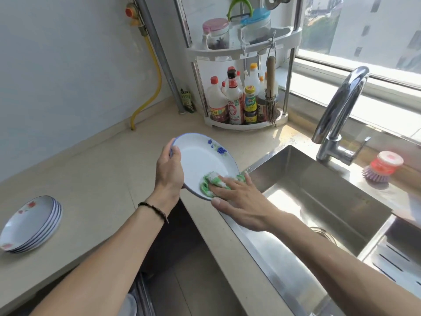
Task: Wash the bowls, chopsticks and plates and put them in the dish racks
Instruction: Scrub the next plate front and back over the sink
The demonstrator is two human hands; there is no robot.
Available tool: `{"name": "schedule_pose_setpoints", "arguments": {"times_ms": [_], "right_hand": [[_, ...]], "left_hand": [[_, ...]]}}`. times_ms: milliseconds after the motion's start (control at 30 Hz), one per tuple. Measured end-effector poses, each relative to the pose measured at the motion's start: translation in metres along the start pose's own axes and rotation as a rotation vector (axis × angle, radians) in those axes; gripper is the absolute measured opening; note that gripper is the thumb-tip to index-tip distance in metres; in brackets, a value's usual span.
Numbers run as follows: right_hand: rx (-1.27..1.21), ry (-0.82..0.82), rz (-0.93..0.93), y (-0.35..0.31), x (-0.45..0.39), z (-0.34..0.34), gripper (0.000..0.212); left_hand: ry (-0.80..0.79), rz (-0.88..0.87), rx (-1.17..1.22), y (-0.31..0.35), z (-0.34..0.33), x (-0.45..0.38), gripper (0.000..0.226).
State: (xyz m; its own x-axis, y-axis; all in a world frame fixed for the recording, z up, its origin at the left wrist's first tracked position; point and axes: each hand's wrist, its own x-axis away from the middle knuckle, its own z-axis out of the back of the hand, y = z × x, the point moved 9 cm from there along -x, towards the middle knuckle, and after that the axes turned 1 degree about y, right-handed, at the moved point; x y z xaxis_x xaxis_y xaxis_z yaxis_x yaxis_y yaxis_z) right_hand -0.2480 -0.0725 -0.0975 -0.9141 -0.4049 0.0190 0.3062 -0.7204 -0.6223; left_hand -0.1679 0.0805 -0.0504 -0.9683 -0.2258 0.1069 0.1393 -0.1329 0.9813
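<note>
Beige corner countertop (pixel 95 179), steel sink (pixel 319 201) under a sunlit window (pixel 364 30). Left hand (pixel 169 169) grips the tilted plate (pixel 200 158) by its rim over the counter edge; right hand (pixel 241 197), fingers flat, presses a soapy green cloth (pixel 210 182) onto it. Stacked plates (pixel 32 222) sit far left.

The left hand (pixel 169 169) hides the near-left rim of the white, blue-edged plate with blue flowers (pixel 202 159); its fingers behind the plate are out of sight. The right hand (pixel 239 198) covers much of the foamy green cloth (pixel 208 182). The picture's left edge cuts off the stack of white plates with red flowers (pixel 29 224). Labels on the red-capped bottles (pixel 234 103) in the white corner rack (pixel 241 126) are too small to read. The slotted steel tray (pixel 396 261) runs off the right edge.
</note>
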Motion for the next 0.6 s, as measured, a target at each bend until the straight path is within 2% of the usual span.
{"name": "schedule_pose_setpoints", "arguments": {"times_ms": [67, 133, 233, 300, 433, 500, 600], "right_hand": [[-0.191, 0.022, 0.038, -0.023, 0.004, -0.005, 0.086], [-0.217, 0.041, 0.062, -0.027, 0.002, -0.006, 0.079], [0.02, 0.078, 0.03, 0.008, 0.001, 0.003, 0.067], [0.172, 0.136, -0.051, 0.03, 0.001, 0.012, 0.068], [-0.074, 0.187, 0.049, -0.006, 0.0, 0.007, 0.068], [-0.056, 0.192, 0.082, -0.005, 0.002, 0.005, 0.067], [0.194, 0.317, 0.071, 0.025, 0.006, 0.02, 0.056]], "left_hand": [[0.041, -0.028, -0.003, 0.001, -0.001, 0.003, 0.04], [0.033, -0.025, 0.005, -0.003, -0.005, 0.002, 0.042], [-0.045, 0.002, -0.011, -0.004, -0.01, -0.001, 0.039], [-0.042, 0.013, 0.007, -0.004, -0.011, 0.0, 0.037], [0.076, -0.029, 0.011, -0.001, -0.009, 0.005, 0.042], [0.019, -0.012, 0.022, -0.001, -0.012, 0.002, 0.039], [-0.134, 0.096, 0.039, -0.005, -0.015, -0.001, 0.035]]}}
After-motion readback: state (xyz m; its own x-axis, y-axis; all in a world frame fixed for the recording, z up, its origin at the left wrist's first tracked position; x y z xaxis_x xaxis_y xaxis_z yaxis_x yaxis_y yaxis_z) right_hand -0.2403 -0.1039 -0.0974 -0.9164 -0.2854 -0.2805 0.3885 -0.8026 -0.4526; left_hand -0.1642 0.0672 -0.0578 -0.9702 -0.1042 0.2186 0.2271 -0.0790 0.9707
